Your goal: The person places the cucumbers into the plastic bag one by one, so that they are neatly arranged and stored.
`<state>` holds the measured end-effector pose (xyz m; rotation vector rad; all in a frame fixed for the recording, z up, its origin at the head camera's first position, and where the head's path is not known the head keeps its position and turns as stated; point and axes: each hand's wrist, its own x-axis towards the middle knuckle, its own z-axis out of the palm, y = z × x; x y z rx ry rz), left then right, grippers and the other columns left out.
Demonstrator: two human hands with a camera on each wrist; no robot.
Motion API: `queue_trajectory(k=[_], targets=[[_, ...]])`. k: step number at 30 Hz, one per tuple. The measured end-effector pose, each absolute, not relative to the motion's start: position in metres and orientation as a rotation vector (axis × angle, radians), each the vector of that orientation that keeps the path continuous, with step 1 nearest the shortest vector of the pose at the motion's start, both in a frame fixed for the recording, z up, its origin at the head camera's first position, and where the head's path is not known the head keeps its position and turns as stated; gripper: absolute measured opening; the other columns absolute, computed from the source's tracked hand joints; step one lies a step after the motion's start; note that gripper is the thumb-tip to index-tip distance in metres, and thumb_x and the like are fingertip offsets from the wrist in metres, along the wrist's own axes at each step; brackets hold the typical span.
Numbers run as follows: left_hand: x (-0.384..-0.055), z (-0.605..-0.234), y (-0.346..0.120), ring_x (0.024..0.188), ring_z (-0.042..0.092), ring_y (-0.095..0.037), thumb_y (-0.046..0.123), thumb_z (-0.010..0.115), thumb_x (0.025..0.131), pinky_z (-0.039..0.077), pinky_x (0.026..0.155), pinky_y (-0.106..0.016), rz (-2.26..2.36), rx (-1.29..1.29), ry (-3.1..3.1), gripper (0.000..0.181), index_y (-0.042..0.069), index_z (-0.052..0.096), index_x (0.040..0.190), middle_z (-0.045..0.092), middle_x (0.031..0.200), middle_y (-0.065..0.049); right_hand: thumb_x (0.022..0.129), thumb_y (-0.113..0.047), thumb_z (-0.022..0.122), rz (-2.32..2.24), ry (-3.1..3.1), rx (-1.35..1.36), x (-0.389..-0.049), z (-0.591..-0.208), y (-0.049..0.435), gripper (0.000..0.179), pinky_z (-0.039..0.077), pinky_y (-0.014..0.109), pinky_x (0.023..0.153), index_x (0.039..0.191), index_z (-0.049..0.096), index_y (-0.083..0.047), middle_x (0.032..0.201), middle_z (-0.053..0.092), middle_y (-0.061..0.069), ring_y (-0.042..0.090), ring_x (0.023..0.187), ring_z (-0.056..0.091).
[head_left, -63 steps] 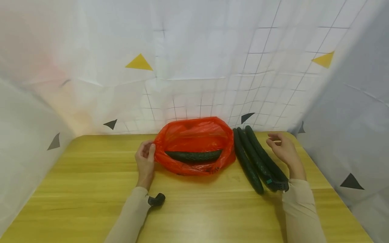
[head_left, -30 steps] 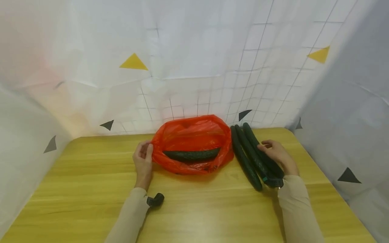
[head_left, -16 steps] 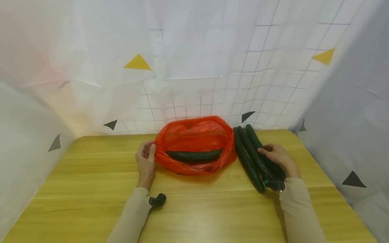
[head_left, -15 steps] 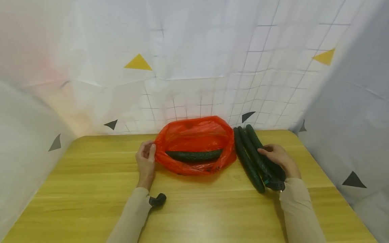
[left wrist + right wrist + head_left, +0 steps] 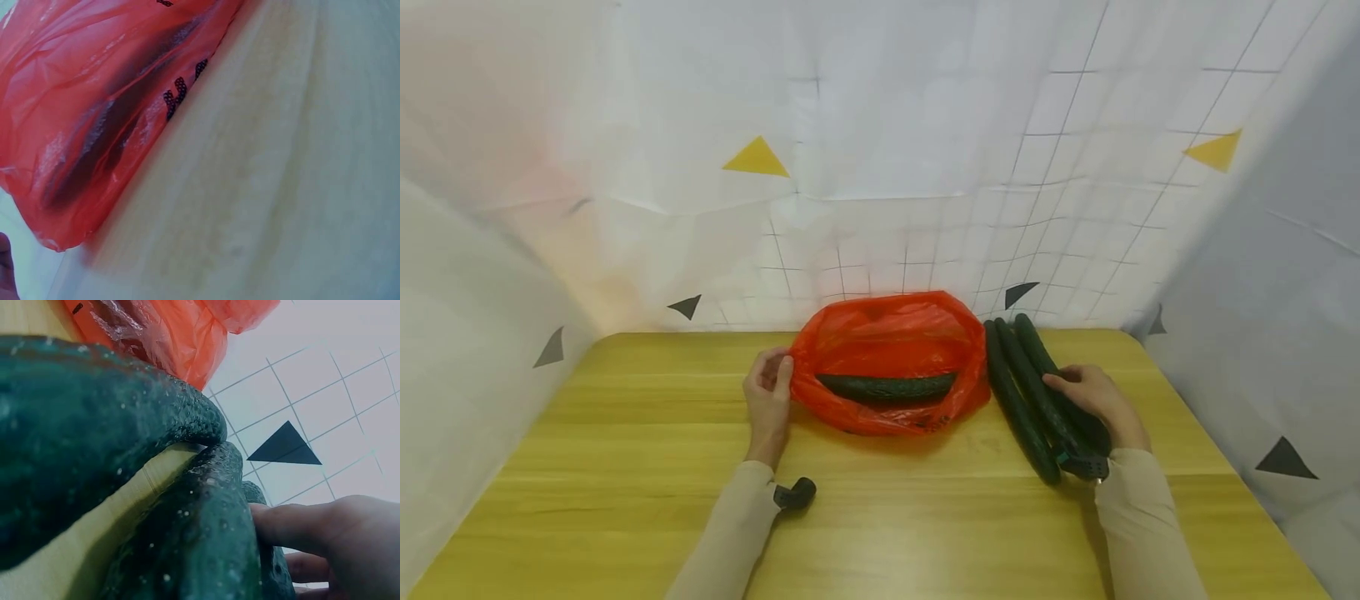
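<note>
A red plastic bag (image 5: 880,329) lies at the back middle of the table with its mouth held wide. Inside it a cucumber (image 5: 891,388) lies crosswise; its dark shape shows through the film in the left wrist view. My left hand (image 5: 769,400) pinches the bag's left edge, thumb in front. Right of the bag, three long cucumbers lie side by side, slanting toward me. My right hand (image 5: 1097,398) grips the rightmost cucumber (image 5: 1036,343), thumb on its left side, other fingers partly hidden behind it. The middle cucumber (image 5: 200,531) and the left one (image 5: 75,437) fill the right wrist view.
The wooden table (image 5: 880,517) ends at a white sheet wall (image 5: 880,167) close behind the bag, with more sheeting on both sides. Black camera mounts sit on both wrists; the right mount (image 5: 1082,465) overlaps the cucumbers' near ends in the head view.
From beside the cucumbers, my right hand has moved left and down onto the rightmost one, and its fingers have taken hold. My left hand stays at the bag's edge.
</note>
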<state>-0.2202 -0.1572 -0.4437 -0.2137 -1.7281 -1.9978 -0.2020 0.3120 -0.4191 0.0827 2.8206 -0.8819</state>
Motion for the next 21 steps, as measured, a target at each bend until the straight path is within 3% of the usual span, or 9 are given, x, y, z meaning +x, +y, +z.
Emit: queue_trajectory(k=[21], targets=[[-0.2179, -0.4433, -0.1565, 0.085, 0.058, -0.008, 0.011, 0.060, 0.092, 0.049, 0.079, -0.016, -2.010, -0.212, -1.737, 0.027, -0.009, 0.058, 0.109, 0.062, 0.093, 0.004, 0.093, -0.046, 0.047, -0.880, 2.921, 0.173, -0.2068, -0.4279, 0.3129, 0.064, 0.047, 0.049, 0.087, 0.124, 0.053, 0.010, 0.123, 0.055, 0.033, 0.042, 0.103, 0.058]])
